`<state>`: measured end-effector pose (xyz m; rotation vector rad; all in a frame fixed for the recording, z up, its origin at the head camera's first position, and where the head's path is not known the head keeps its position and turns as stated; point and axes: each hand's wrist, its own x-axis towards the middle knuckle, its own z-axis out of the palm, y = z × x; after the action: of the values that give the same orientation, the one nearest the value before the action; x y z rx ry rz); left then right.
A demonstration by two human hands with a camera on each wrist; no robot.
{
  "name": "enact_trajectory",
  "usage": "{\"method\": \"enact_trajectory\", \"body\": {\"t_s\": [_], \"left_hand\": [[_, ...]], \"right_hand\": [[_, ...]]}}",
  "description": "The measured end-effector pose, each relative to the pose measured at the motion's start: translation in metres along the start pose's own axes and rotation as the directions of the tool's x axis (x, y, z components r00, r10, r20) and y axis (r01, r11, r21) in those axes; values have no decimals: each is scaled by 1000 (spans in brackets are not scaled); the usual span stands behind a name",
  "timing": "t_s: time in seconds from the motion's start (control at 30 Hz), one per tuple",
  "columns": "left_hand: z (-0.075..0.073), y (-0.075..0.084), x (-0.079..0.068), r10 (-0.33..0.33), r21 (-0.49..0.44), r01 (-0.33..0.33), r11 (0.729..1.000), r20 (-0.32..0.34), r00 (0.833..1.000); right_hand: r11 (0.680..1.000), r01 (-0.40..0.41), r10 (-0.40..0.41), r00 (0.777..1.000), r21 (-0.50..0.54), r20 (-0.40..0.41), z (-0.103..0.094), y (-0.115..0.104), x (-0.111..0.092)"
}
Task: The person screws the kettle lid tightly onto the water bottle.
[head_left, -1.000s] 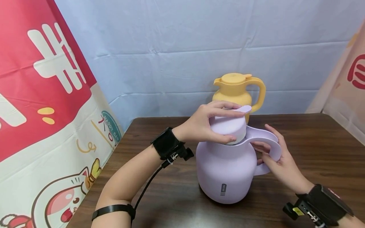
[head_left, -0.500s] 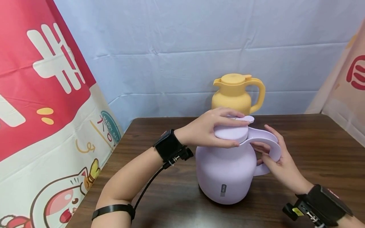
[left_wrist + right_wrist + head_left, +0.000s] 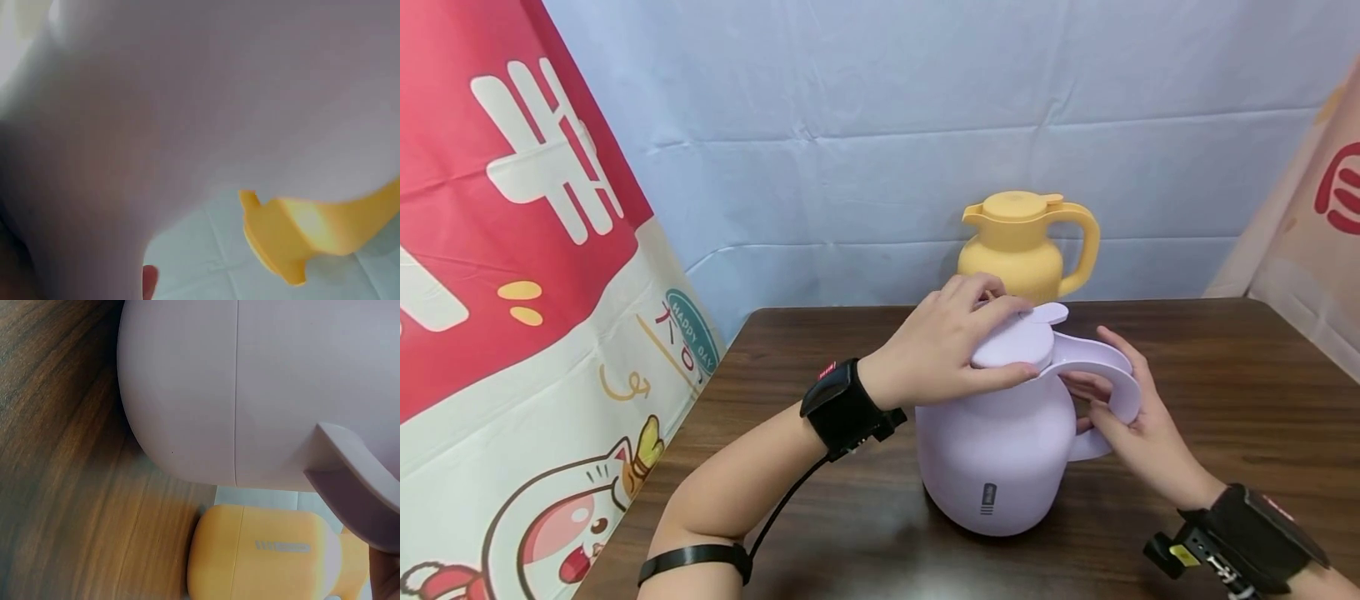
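Observation:
A lilac thermos jug (image 3: 996,458) stands upright on the brown wooden table (image 3: 1217,367). Its round lid (image 3: 1017,343) sits in the jug's mouth, a small thumb tab pointing toward the handle. My left hand (image 3: 947,346) grips the lid from the left, thumb along the near side and fingers curled over the far side. On the right, my right hand (image 3: 1138,425) holds the jug's handle (image 3: 1093,367). The right wrist view shows the jug's body (image 3: 187,394) and the handle's lower end (image 3: 356,469). In the left wrist view the lilac body (image 3: 250,94) fills most of the picture.
A yellow thermos jug (image 3: 1018,258) of similar shape stands behind the lilac one, close to the table's back edge. Pale blue cloth (image 3: 850,167) hangs behind the table. A printed red and white cloth (image 3: 550,333) hangs on the left.
The lid, raised and tilted a second ago, has come down into the jug's mouth. My left hand has since turned on it, wrist rolling over. The right hand stays on the handle.

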<state>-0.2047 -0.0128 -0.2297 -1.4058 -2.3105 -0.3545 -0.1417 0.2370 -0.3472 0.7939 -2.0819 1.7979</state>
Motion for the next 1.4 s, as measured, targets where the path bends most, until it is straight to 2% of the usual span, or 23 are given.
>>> {"method": "enact_trajectory", "body": {"t_s": [0.13, 0.37, 0.47, 0.63, 0.77, 0.93, 1.1, 1.23, 1.3, 1.4], "left_hand": [[2, 0, -7, 35, 20, -34, 999, -58, 998], [2, -1, -12, 134, -84, -141, 986, -79, 988], [2, 0, -13, 159, -102, -167, 981, -85, 984], [2, 2, -15, 150, -161, -159, 974, -65, 986], [2, 2, -16, 170, -193, -181, 964, -71, 983], [4, 8, -14, 177, -196, -203, 959, -144, 974], [5, 15, -12, 153, -220, -199, 955, -211, 965], [5, 14, -13, 150, -214, -193, 957, -202, 968], [5, 12, -14, 159, -216, -198, 956, -186, 970], [3, 9, -16, 163, -239, -194, 951, -141, 976]], "right_hand": [[1000, 5, -5, 1000, 18, 15, 1, 1, 1], [1000, 12, -12, 1000, 28, 9, 1, 0, 0], [1000, 17, -18, 1000, 24, 10, 0, 0, 0], [1000, 15, -15, 1000, 0, 1, 0, 0, 0], [1000, -3, 3, 1000, -16, -27, 1, 1, -1], [999, 15, -15, 1000, 30, -4, 0, 2, -2], [1000, 23, -24, 999, 21, 23, -1, 3, -2], [1000, 8, -8, 1000, 11, -1, 0, 1, -1], [1000, 1, -1, 1000, 15, -17, 1, 1, -1], [999, 24, -24, 1000, 38, 2, -1, 2, 0]]}}
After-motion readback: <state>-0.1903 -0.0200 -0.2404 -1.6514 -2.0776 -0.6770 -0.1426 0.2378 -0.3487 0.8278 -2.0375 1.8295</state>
